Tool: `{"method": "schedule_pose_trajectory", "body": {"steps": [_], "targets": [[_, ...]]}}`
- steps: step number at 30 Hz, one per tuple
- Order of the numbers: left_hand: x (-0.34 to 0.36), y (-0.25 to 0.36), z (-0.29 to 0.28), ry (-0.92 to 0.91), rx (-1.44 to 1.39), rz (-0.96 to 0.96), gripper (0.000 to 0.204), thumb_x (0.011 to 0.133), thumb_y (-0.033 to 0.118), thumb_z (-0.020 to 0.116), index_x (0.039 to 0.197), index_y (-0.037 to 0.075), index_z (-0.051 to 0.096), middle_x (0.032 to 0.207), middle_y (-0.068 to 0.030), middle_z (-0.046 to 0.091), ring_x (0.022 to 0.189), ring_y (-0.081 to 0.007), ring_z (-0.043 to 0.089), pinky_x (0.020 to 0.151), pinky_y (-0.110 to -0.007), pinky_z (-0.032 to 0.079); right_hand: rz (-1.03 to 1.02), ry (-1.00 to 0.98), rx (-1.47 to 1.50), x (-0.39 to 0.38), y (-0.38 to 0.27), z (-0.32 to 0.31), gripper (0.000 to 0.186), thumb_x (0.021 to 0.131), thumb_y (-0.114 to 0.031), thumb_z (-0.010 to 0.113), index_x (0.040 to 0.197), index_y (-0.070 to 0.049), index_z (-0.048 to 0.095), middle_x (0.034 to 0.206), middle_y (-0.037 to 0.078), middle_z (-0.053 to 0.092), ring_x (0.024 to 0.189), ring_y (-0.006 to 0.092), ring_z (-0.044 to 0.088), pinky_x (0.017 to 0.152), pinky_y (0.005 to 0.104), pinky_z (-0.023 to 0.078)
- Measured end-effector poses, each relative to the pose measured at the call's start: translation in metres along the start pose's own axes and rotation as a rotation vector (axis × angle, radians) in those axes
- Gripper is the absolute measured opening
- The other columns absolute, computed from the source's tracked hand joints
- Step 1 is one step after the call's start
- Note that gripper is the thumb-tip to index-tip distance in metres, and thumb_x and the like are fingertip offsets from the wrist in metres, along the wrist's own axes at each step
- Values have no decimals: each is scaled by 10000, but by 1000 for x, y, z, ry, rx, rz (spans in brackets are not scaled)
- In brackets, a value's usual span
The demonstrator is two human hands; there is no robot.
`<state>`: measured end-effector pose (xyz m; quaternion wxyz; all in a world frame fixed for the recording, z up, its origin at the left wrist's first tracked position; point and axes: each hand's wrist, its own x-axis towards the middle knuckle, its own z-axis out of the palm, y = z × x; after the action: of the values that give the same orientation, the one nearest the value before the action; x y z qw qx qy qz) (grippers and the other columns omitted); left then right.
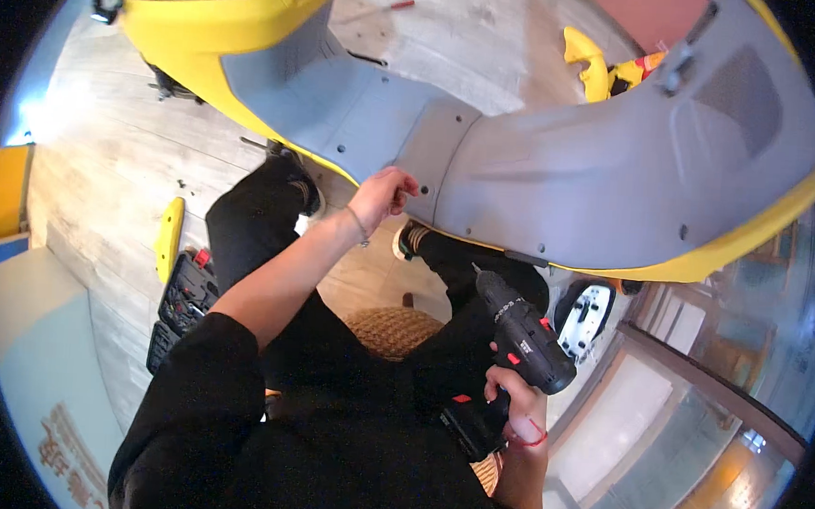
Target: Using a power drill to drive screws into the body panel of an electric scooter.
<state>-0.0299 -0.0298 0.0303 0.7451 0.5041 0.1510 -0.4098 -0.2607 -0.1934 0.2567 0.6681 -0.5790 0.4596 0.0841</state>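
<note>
A large yellow and grey molded body [559, 184], like a scooter's footboard, spans the upper view, with screw holes along it. My left hand [387, 198] is at its near edge, fingers curled beside a dark screw hole [425, 191]; what they hold, if anything, is too small to make out. At lower right my right hand [511, 398] grips the handle of a black cordless drill [527, 344] with red buttons, its tip angled up toward the body's near edge but apart from the holes in view.
An open black tool case [184, 303] and a yellow panel [168, 242] lie left on the wooden floor. A curved yellow part [592, 66] lies behind the body. My legs, a woven seat [385, 327], a white-and-black part [584, 319] and a glass-topped structure [630, 414] surround the hands.
</note>
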Motion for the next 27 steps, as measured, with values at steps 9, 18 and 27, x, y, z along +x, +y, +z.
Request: {"method": "schedule_pose_trajectory", "body": {"steps": [9, 18, 27], "targets": [[-126, 52, -16, -175, -241, 52, 107, 978, 163, 496, 1027, 69, 517, 1011, -85, 658, 538, -22, 388, 465, -158, 324, -366, -313, -114, -17, -3, -12, 274, 828, -99, 556, 1042, 51, 638, 763, 76, 573, 589, 119, 501, 638, 244, 417], [-156, 37, 18, -307, -408, 38, 102, 937, 130, 589, 969, 33, 595, 969, -58, 652, 621, -17, 504, 526, -165, 424, -213, -389, 59, -21, -12, -5, 365, 753, -5, 605, 1114, 50, 599, 728, 64, 567, 546, 133, 506, 551, 258, 396], [-80, 94, 20, -205, -223, 37, 148, 946, 188, 590, 957, 46, 552, 865, -12, 607, 657, -36, 508, 593, -181, 444, -174, -283, 4, 25, -70, 38, 268, 754, -27, 593, 1007, 62, 588, 595, 41, 508, 540, 132, 498, 764, 297, 450]]}}
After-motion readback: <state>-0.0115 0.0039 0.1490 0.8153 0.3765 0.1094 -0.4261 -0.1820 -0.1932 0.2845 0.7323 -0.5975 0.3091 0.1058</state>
